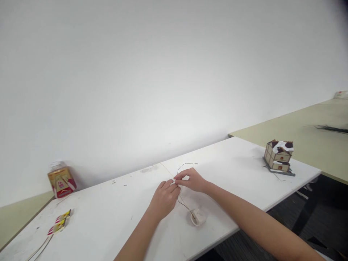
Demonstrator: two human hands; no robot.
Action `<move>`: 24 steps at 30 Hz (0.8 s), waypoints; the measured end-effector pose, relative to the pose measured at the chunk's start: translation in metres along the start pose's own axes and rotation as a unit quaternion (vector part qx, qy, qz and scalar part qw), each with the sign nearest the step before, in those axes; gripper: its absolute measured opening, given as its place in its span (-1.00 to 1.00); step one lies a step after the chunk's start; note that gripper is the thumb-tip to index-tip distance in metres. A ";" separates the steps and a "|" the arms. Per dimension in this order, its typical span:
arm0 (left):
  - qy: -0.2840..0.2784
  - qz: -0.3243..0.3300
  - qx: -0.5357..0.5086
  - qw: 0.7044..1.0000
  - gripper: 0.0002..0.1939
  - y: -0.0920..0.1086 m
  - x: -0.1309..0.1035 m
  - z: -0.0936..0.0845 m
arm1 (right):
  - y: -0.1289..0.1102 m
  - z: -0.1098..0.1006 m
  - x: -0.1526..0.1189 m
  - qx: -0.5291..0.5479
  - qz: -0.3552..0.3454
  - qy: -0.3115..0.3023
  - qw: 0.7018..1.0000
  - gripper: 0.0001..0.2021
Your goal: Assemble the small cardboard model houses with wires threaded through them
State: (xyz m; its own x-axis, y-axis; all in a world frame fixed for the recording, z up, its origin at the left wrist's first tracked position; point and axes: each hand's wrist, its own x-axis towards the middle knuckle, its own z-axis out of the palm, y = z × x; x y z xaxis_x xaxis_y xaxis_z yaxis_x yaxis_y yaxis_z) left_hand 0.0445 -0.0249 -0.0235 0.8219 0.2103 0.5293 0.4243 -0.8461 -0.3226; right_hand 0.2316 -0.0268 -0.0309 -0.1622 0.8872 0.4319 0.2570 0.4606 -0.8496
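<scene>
Right hand (191,179): thumb and forefinger brought together at the tips, pinched on a thin dark wire (185,205). Left hand (164,199): fingers curled and set close beside that pinch, back of the hand uppermost; we cannot tell what the fingertips hold beneath.

Dark wire: one length, rising beyond the fingers in an open curve to the right, and running below them toward the near side of the table. Pale strand (166,169): thin, crossing under or through the same grip; we note its far end on the tabletop beyond the hands.

White cup-shaped piece (200,216): small, lying tilted on the table just below the hands, its rim toward us, the lower end of the dark wire reaching it.

White table (95,221): scuffed, with a few dark specks.

To our left: one container (62,183), gold and red, clear-topped, near the wall (136,72); nearer us, red-and-yellow packaging (59,223) with two thin lengths beside it.

To our right: one model house (279,157), cream walls, dark roof patched white, on a grey base near the table's edge.

Beyond: a pale yellow-green table (299,128), bearing a dark bundle of thin strands (333,129).
</scene>
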 end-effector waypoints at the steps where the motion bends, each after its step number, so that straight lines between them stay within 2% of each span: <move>1: 0.001 0.003 0.001 1.000 -0.79 0.000 0.000 -0.001 | 0.000 0.000 0.000 -0.006 -0.002 0.007 1.000 -0.86; 5: 0.013 0.004 -0.029 0.999 -0.64 0.000 0.000 -0.006 | 0.002 0.001 0.002 -0.020 -0.008 0.033 0.999 -0.87; 7: 0.040 -0.023 -0.062 0.997 -0.63 0.001 -0.002 -0.007 | 0.003 -0.001 0.003 -0.015 -0.025 0.053 0.998 -0.83; 10: 0.091 -0.126 -0.120 0.980 -0.76 0.003 -0.004 -0.007 | 0.003 -0.004 0.003 -0.023 -0.055 0.085 0.995 -0.76; 12: 0.106 -0.214 -0.167 0.957 -0.80 0.003 -0.005 -0.006 | 0.003 -0.005 0.002 -0.057 -0.073 0.102 0.990 -0.79; 14: 0.107 -0.297 -0.216 0.924 -0.74 0.003 -0.004 -0.006 | 0.004 -0.006 0.001 -0.109 -0.106 0.108 0.983 -0.84; 16: 0.103 -0.355 -0.259 0.892 -0.66 0.002 -0.003 -0.005 | 0.005 -0.005 0.000 -0.166 -0.151 0.090 0.970 -0.84; 18: 0.104 -0.384 -0.291 0.870 -0.62 0.002 -0.001 -0.005 | 0.006 -0.004 0.000 -0.217 -0.193 0.059 0.955 -0.85; 24: 0.121 -0.402 -0.375 0.826 -0.63 0.007 0.002 -0.003 | 0.004 -0.004 0.002 -0.294 -0.259 -0.008 0.920 -0.81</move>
State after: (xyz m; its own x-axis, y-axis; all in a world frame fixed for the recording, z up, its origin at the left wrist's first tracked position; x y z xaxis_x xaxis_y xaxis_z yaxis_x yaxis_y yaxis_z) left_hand 0.0484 -0.0319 -0.0224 0.2502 0.8254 0.5060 0.3667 -0.5645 0.7395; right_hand 0.2367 -0.0232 -0.0326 -0.4215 0.5455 0.7244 0.6105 0.7614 -0.2180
